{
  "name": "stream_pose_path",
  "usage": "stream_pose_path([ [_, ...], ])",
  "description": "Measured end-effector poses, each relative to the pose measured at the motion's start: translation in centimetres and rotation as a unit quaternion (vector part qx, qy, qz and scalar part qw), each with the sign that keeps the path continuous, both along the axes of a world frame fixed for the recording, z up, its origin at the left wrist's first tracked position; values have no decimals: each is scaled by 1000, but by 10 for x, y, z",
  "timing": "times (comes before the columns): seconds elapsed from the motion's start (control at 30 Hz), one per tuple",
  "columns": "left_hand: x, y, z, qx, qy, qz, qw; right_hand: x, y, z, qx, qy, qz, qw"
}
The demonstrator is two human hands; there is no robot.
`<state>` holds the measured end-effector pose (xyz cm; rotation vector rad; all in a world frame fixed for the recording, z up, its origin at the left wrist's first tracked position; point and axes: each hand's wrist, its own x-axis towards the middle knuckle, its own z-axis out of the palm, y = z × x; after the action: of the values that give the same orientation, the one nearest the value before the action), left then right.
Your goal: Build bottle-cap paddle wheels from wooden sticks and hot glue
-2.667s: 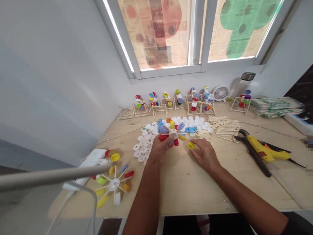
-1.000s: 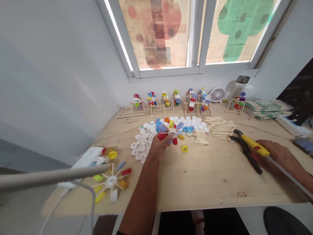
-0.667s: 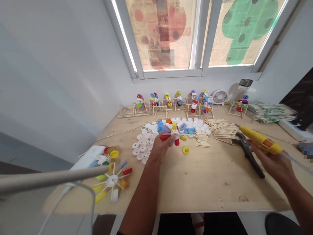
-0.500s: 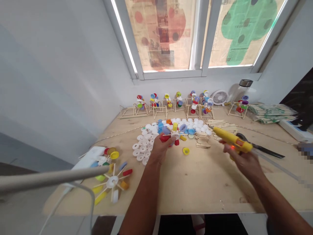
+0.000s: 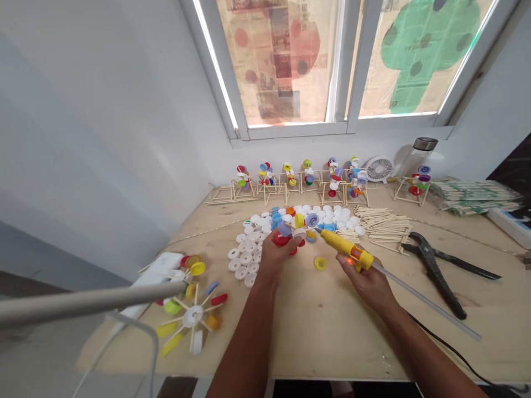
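Observation:
My left hand is closed on a small wheel made of bottle caps and sticks, held above the table. Purple, yellow, white and red caps show on it; its underside is hidden by my fingers. My right hand grips a yellow glue gun, a red light glowing at its handle and a long clear glue stick sticking out of its back. The gun's tip points left, close to the wheel's right-hand caps; whether it touches them I cannot tell. Below the tip a loose yellow cap lies on the wood.
White and blue caps lie behind my left hand. Short sticks are piled right of them, beside black pliers. A finished-looking cap wheel lies left, under a grey bar. Stick stands line the wall near a fan.
My right hand has brought the glue gun left, up to the wheel, uncovering the pliers. My left hand still holds the wheel in nearly the same place. The view has shifted slightly.

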<state>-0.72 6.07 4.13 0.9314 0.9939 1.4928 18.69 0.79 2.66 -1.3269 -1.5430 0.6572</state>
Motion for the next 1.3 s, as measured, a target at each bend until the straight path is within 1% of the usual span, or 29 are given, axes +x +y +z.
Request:
stream_pose_path([
  [0.17, 0, 0, 1, 6, 19, -30, 999, -1, -3, 2, 6, -47, -26, 999],
  [0.3, 2, -2, 1, 1, 22, -22, 1000, -2, -3, 3, 13, -59, -29, 998],
  [0.57, 8, -7, 9, -3, 18, -5, 1000, -3, -1, -2, 13, -55, -36, 998],
  [0.83, 8, -8, 8, -14, 27, -6, 1000, -4, -2, -2, 9, -40, -32, 999],
  [1.03, 7, -7, 7, -14, 22, -7, 1000, -3, 0, -6, 13, -59, -42, 997],
  [1.3, 9, -7, 9, -24, 22, -1, 999, -3, 0, -5, 22, -72, -44, 996],
])
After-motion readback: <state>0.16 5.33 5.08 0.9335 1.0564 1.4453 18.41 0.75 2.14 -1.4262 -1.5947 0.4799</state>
